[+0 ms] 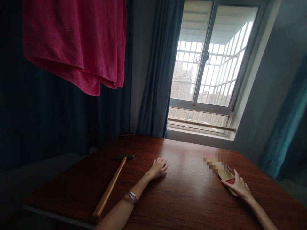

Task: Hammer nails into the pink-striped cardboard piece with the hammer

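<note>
Brown tabletop [187, 204] spreads across lower half. Blue curtains [157, 80] hang behind, beside barred window [203, 64]. Pink towel [79, 44] hangs upper left. Hammer [109, 188] lies at left of tabletop, head at far end. Tan packet [225, 174], partly pixelated, at tabletop's right side; right hand [240, 187] grips its near end between thumb and fingers. Left hand [157, 168] rests open, palm down, between hammer and packet. Silvery bracelet [131, 196] on same arm.

Tan-and-red object [225, 174], partly blurred
</note>
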`<action>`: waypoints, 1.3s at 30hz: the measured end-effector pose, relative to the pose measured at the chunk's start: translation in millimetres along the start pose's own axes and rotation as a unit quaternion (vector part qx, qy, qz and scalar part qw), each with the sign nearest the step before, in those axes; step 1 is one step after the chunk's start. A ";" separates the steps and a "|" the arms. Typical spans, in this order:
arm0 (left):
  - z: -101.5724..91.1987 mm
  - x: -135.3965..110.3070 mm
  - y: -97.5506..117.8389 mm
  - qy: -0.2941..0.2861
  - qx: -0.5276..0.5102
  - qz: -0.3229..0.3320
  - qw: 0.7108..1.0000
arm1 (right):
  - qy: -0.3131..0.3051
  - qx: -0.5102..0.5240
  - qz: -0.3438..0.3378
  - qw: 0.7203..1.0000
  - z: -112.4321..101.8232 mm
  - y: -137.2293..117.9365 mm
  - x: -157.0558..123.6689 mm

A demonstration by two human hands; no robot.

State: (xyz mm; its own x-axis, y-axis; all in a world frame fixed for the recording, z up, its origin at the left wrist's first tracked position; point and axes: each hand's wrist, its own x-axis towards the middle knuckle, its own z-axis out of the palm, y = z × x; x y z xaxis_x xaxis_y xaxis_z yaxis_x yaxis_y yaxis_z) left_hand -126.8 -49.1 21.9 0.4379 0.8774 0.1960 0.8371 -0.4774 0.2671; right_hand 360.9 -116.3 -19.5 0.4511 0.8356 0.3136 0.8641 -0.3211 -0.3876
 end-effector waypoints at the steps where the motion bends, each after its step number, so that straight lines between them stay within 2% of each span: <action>1: -0.7 1.3 -5.6 0.010 0.002 -0.020 1.000 | -0.006 0.002 -0.018 1.000 4.4 -13.2 0.2; 6: 0.3 9.5 -39.0 0.042 -0.014 -0.099 0.994 | -0.056 0.025 -0.117 0.991 23.8 -83.1 0.4; 10: 4.7 16.7 -55.3 0.065 -0.057 -0.115 0.990 | -0.093 0.057 -0.196 0.975 40.2 -138.9 0.3; 14: 3.7 20.8 -57.9 0.114 -0.077 -0.095 0.986 | -0.115 0.096 -0.243 0.958 59.5 -193.9 -2.8; 19: -3.6 21.9 -53.6 0.173 -0.052 -0.056 0.982 | -0.163 0.137 -0.284 0.935 81.1 -257.4 -8.1; 25: -0.4 26.2 -56.9 0.220 0.012 -0.012 0.975 | -0.242 0.185 -0.291 0.907 85.4 -322.4 -11.5; 29: 5.1 31.2 -66.9 0.230 0.018 -0.015 0.973 | -0.310 0.235 -0.275 0.879 86.1 -351.7 -14.9; 32: 5.0 34.5 -71.3 0.236 0.000 -0.033 0.971 | -0.349 0.270 -0.273 0.855 91.9 -362.4 -14.6; 36: 1.0 38.9 -73.0 0.235 -0.040 -0.074 0.968 | -0.367 0.283 -0.278 0.841 100.0 -366.2 -8.1; 39: -0.9 41.4 -73.4 0.222 -0.048 -0.092 0.969 | -0.355 0.299 -0.283 0.839 103.7 -366.7 -3.4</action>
State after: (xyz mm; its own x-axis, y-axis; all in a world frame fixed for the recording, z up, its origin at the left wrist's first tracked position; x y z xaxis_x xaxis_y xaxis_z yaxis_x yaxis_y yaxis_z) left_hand -170.4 22.3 11.3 0.0812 0.8520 0.5173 0.8438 -0.3350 0.4193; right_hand 19.3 44.8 31.7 -0.4238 0.9022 0.0803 0.5325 0.3199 -0.7837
